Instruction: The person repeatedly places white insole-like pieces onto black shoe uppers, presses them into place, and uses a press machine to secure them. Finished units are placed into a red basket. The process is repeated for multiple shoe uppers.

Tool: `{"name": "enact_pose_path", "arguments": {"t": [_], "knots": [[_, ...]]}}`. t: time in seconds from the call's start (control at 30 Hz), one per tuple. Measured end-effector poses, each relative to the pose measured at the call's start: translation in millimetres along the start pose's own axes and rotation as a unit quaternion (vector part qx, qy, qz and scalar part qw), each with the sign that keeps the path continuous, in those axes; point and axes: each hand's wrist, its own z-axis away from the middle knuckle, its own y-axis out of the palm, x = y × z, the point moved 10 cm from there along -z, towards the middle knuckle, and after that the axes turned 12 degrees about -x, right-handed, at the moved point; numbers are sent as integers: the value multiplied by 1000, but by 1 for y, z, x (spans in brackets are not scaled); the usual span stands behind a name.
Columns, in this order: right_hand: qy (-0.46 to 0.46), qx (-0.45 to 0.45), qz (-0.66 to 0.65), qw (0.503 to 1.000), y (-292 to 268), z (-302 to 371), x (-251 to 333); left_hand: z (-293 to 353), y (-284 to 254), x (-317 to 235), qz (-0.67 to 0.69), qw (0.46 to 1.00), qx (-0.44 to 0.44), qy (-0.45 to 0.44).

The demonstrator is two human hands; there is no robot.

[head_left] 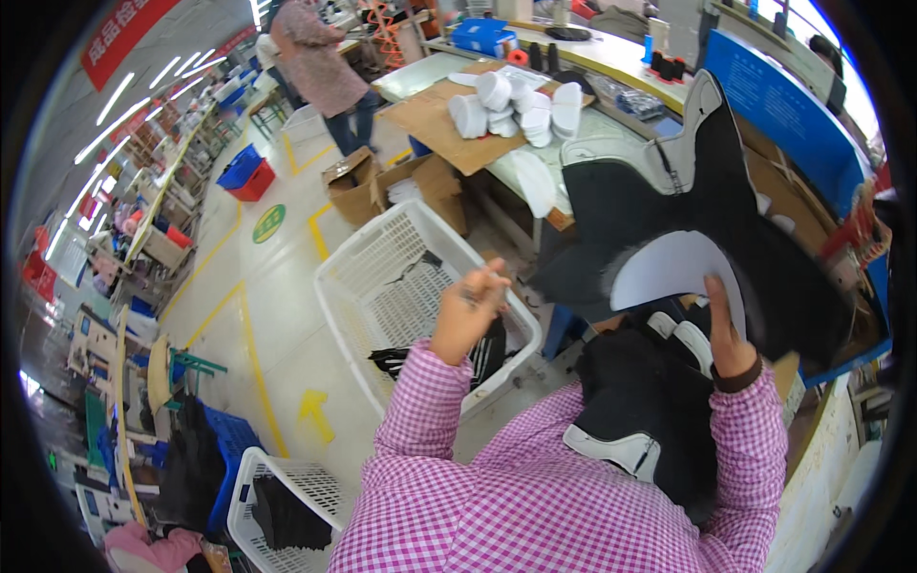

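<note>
My right hand (731, 334) grips a large black fabric piece (702, 205) at its near edge, thumb on top and fingers hidden beneath. A white curved panel (669, 270) shows in the middle of that piece, and white trim (611, 153) runs along its far edge. Over the white plastic basket (334, 296), my left hand (470, 306) is raised with its fingers curled together; whatever may be in them is too small to name. More black pieces with white trim (611, 449) lie across my lap.
Stacked white curved pads (516, 100) sit on cardboard on the table ahead. Open cardboard boxes (425, 181) stand beyond the basket. A second white basket (250, 468) with black fabric is at lower left. A blue panel (774, 95) borders the right. Another person (320, 62) stands in the aisle.
</note>
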Motion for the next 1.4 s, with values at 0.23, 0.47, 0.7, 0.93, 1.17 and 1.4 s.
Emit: {"name": "enact_pose_path", "arguments": {"t": [0.23, 0.47, 0.7, 0.93, 1.17, 1.4], "knots": [[-526, 48, 153, 835, 62, 53, 142, 15, 3, -40, 408, 893, 104, -157], [-572, 76, 124, 807, 80, 82, 162, 16, -30, -57, 502, 813, 261, -140], [-593, 86, 115, 792, 96, 91, 164, 8, -38, -9, 186, 953, 157, -181], [-440, 98, 292, 843, 73, 41, 115, -36, -180, -3, -60, 990, -99, 73], [-354, 91, 347, 864, 20, 47, 86, -88, -211, 161, -617, 755, -183, 125], [-313, 110, 365, 870, -6, 60, 56, -34, -175, 377, -649, 713, 194, -181]]}}
